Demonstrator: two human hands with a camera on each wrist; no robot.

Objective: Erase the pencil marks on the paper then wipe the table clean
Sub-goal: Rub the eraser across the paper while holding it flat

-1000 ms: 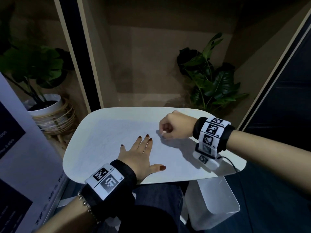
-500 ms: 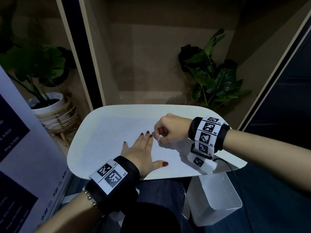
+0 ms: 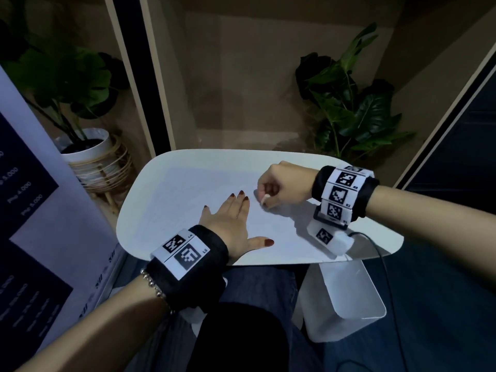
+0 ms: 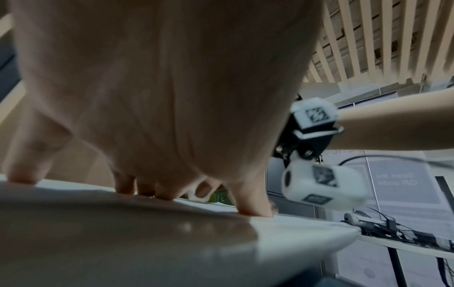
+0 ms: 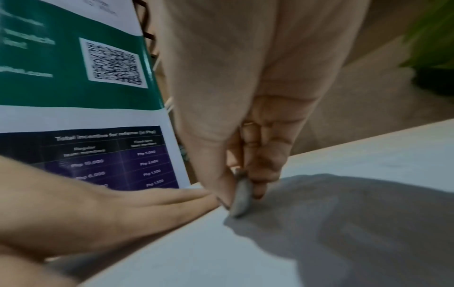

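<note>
On table [image 3: 375,237], eraser [image 3: 264,200] upright, tip on paper [image 3: 188,200].

White table [image 3: 166,167], pale paper [image 3: 193,189] on it. White eraser [image 3: 264,200]. Dark red nails, left hand [image 3: 228,224]. Black wristbands [image 3: 206,253], black-and-white square-code tags. Green plant [image 3: 357,111] far right.

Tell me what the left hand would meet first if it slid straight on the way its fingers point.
Likely only more paper. The left hand lies flat, fingers pointing toward the table's far edge. The right hand, pinching the eraser, sits just right of that line, though depth is unclear.
</note>
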